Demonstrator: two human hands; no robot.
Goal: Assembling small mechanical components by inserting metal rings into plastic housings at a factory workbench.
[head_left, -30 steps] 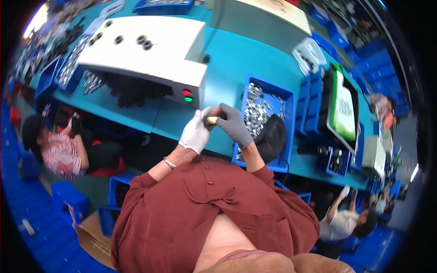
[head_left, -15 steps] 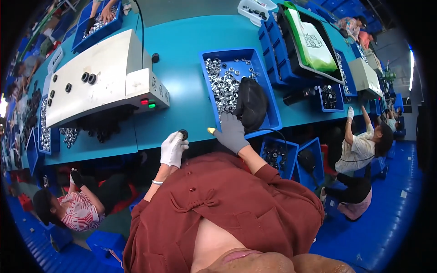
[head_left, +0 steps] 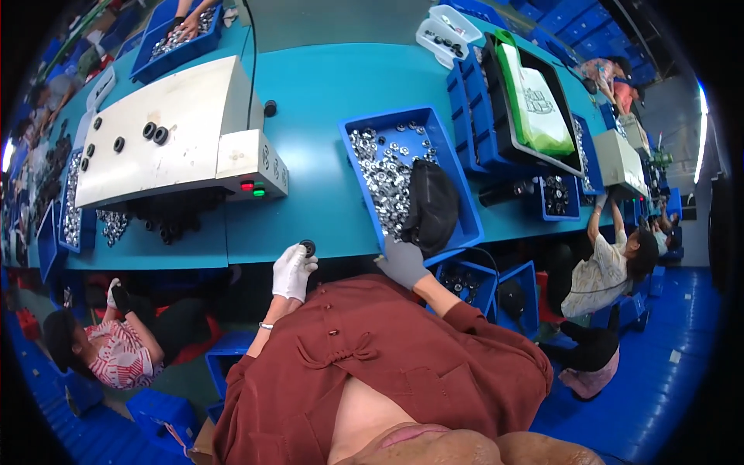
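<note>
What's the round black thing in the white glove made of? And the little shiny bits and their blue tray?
Round black thing: maybe plastic or rubber, dark with little shine. Shiny bits: probably polished metal, glinting silver. Blue tray: likely smooth plastic, evenly coloured.

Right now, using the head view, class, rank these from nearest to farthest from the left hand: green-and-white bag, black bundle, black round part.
From the left hand:
1. Black round part: held at its fingertips.
2. Black bundle: to the right, in the blue tray.
3. Green-and-white bag: farther right, beyond the tray.
</note>
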